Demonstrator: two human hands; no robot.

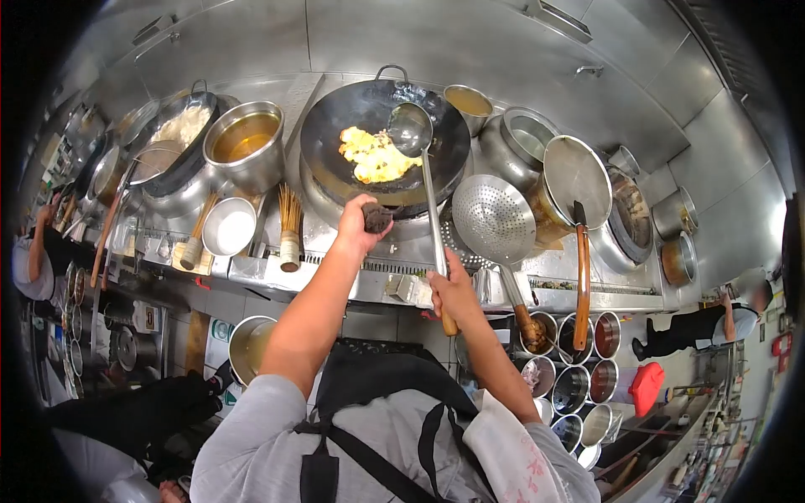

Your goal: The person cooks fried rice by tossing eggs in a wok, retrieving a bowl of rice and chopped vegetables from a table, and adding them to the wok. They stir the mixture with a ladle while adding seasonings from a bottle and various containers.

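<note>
A large black wok (348, 105) sits on the stove in front of me, with yellow scrambled egg (377, 158) in it. My left hand (356, 225) is closed around a dark folded cloth (378, 218) at the wok's near rim; whether a handle lies under the cloth is hidden. Fingers wrapped round its wooden grip, my right hand (453, 289) holds a long metal ladle (432, 197). The ladle's bowl rests inside the wok, at the right edge of the egg.
Left of the wok stand a pot of amber liquid (243, 147), a bamboo brush (290, 230) and a white bowl (229, 226). To the right lie a perforated skimmer (493, 220) and a mesh strainer (578, 180). Several seasoning pots (571, 390) stand below; other people work at both sides.
</note>
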